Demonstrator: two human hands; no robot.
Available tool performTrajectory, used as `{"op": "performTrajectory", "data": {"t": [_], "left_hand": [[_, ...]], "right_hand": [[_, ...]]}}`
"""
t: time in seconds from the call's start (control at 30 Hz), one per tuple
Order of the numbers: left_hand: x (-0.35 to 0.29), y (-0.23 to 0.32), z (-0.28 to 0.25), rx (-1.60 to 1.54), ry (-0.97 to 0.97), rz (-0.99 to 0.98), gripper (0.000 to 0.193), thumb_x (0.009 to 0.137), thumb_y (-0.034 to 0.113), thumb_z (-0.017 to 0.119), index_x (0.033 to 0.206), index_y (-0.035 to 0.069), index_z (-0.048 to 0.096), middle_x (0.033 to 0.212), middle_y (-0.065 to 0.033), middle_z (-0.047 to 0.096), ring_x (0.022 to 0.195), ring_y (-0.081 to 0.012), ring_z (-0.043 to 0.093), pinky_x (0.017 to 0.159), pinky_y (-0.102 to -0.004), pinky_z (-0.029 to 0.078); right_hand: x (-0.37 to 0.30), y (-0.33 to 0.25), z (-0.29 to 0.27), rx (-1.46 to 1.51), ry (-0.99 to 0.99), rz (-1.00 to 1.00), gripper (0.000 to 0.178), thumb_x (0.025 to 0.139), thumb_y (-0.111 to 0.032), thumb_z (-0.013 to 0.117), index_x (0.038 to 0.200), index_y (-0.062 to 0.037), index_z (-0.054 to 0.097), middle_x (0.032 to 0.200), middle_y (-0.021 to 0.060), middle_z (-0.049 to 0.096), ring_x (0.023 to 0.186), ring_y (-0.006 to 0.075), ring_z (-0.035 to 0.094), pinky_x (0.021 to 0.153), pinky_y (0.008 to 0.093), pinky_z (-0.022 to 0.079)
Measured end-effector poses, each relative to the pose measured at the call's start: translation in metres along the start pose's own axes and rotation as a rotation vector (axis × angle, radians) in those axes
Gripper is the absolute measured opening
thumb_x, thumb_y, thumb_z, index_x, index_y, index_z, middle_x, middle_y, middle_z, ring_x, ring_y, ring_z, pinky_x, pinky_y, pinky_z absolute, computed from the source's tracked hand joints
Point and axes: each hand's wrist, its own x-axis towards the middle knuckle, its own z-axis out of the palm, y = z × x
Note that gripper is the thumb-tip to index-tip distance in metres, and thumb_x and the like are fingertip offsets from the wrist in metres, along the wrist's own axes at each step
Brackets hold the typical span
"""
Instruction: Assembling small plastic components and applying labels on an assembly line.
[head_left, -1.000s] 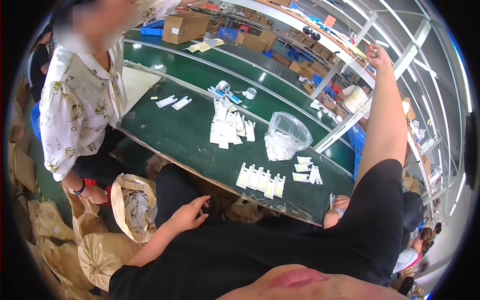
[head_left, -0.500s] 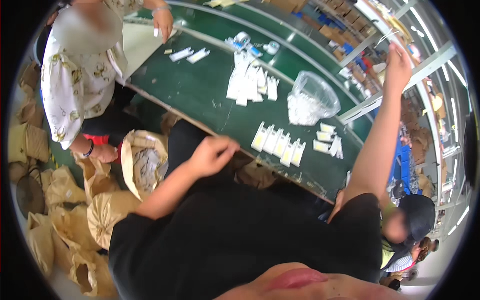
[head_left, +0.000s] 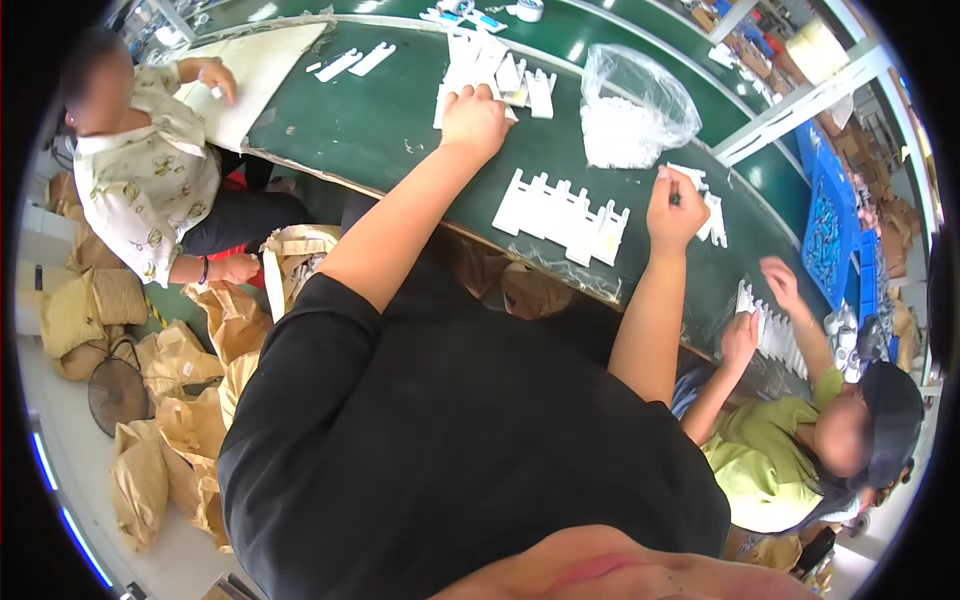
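Observation:
My left hand [head_left: 474,122] reaches forward onto a pile of flat white plastic pieces [head_left: 470,62], its fingers curled over a white piece at the near side of the pile. My right hand [head_left: 677,208] is raised over the table with fingers bent into a pinch; what they hold, if anything, is too small to make out. Just behind it lies a small group of white pieces [head_left: 714,222], partly covered by the hand. Between my two hands, a row of white pieces [head_left: 562,218] lies side by side near the table's front edge.
A clear plastic bag [head_left: 640,110] of small white parts stands on the green table [head_left: 400,130]. Tape rolls [head_left: 527,10] lie at the back. Co-workers sit left [head_left: 150,190] and right [head_left: 770,450], the right one handling a row of white pieces. Brown sacks [head_left: 190,420] stand at left.
My left hand has moved from the table's front edge forward to the white pile. My right hand has come down from far right to above the table. The view has shifted.

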Motion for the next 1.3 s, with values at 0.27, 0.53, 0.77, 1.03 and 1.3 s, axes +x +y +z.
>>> {"op": "performTrajectory", "data": {"t": [0.27, 0.53, 0.77, 1.03, 1.3], "left_hand": [[-0.1, 0.0, -0.033, -0.249, 0.093, 0.098, 0.008, 0.086, 0.008, 0.069, 0.094, 0.008, 0.069, 0.103, -0.0071, 0.068, 0.101, -0.0315, 0.063, 0.089, -0.0439, 0.05], [-0.152, 0.013, -0.081, -0.44, 0.026, 0.145, 0.018, 0.084, -0.006, 0.062, 0.101, -0.001, 0.061, 0.121, -0.0175, 0.066, 0.113, -0.0403, 0.063, 0.096, -0.0463, 0.052], [-0.116, 0.01, -0.062, -0.441, -0.031, 0.19, 0.052, 0.082, -0.005, 0.06, 0.134, 0.001, 0.058, 0.133, -0.0193, 0.06, 0.123, -0.0408, 0.057, 0.106, -0.047, 0.049], [-0.11, 0.005, -0.042, -0.398, -0.125, 0.324, 0.05, 0.081, -0.002, 0.06, 0.13, 0.003, 0.064, 0.138, -0.0165, 0.062, 0.128, -0.0355, 0.057, 0.109, -0.0436, 0.049], [-0.139, -0.007, -0.062, -0.487, -0.101, 0.231, 0.024, 0.088, 0.003, 0.07, 0.112, 0.003, 0.07, 0.127, -0.0111, 0.07, 0.121, -0.0344, 0.063, 0.103, -0.0434, 0.052]], "right_hand": [[-0.002, -0.003, 0.003, 0.177, 0.011, 0.163, 0.01, 0.093, -0.008, 0.074, 0.089, 0.0013, 0.074, 0.062, -0.0021, 0.062, 0.059, 0.003, 0.052, 0.056, 0.0218, 0.042], [-0.008, -0.004, 0.005, 0.177, 0.02, 0.144, 0.009, 0.091, -0.009, 0.075, 0.089, -0.0003, 0.076, 0.059, -0.0024, 0.06, 0.056, 0.0027, 0.051, 0.055, 0.0224, 0.041], [-0.01, -0.007, 0.009, 0.148, -0.05, 0.135, 0.008, 0.091, -0.009, 0.075, 0.09, -0.0014, 0.077, 0.06, -0.0025, 0.062, 0.058, 0.0022, 0.053, 0.056, 0.0218, 0.043], [-0.011, 0.014, 0.009, 0.141, -0.02, 0.218, 0.011, 0.092, -0.013, 0.076, 0.092, -0.0028, 0.078, 0.064, -0.003, 0.065, 0.061, 0.0019, 0.055, 0.058, 0.0213, 0.045], [-0.009, 0.011, 0.001, 0.241, -0.093, 0.209, 0.01, 0.092, -0.012, 0.076, 0.095, -0.0022, 0.078, 0.069, -0.0027, 0.068, 0.065, 0.0021, 0.056, 0.06, 0.0218, 0.046]]}}
